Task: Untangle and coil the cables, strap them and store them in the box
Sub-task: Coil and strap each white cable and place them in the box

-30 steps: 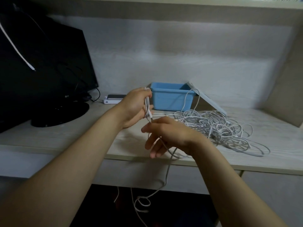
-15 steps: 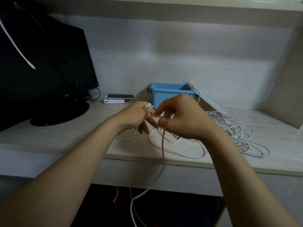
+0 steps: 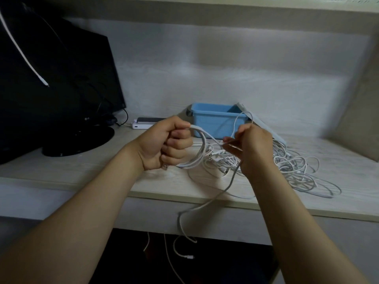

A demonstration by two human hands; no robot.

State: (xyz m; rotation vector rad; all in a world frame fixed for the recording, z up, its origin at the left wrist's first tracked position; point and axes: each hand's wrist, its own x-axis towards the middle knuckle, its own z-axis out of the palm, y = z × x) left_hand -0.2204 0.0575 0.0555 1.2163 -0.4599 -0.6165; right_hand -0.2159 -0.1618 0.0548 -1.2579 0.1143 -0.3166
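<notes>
Coiling one white cable (image 3: 231, 182) out of a heap, above the front of a pale desk (image 3: 82, 173). Gripping a few finished loops (image 3: 202, 149) in the left hand (image 3: 164, 144), fingers curled tight round them in a fist, with the loops bulging out to the right of that fist. Pinching the same cable between thumb and fingertips of the right hand (image 3: 254, 148), just to the right of the loops, and feeding it toward them. Letting the free length trail down from the right-hand pinch, over the desk edge and into the dark below, with a small plug (image 3: 189, 257) lying there, possibly its end. Leaving the remaining cables in a loose white tangle (image 3: 295, 169) behind and to the right of the right hand. Waiting beyond both hands, near the back wall: a blue box (image 3: 213, 121), open, with its lid (image 3: 264, 128) leaning at its right side. Sitting well to the left of the left fist: a black monitor (image 3: 61, 89). Judging from this, working through the coiling step, with strapping and storing not yet begun and no strap in sight. Next, probably calling for drawing up the hanging length, laying each turn into the left fist at matching size, and watching for snags near the tangle.
</notes>
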